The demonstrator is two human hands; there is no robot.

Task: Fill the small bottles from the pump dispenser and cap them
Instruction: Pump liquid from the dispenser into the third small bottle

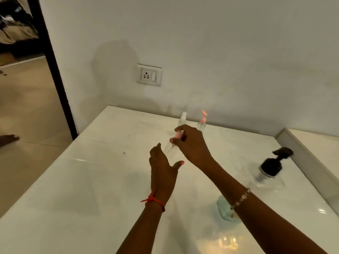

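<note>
Slanting below right grip, small bottle

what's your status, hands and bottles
Right hand pinches a tilted pink-capped bottle. Left hand open beside it, holding nothing. Black pump dispenser stands untouched on the right. A pale clear container sits under the right forearm.

No text, label, brand, number or sign can be read. The pump dispenser (smeared by motion blur) is shown with no legible marking. The same is found of the tilted small bottle pinched by the right hand, the two standing bottles and the wall socket plate.
</note>
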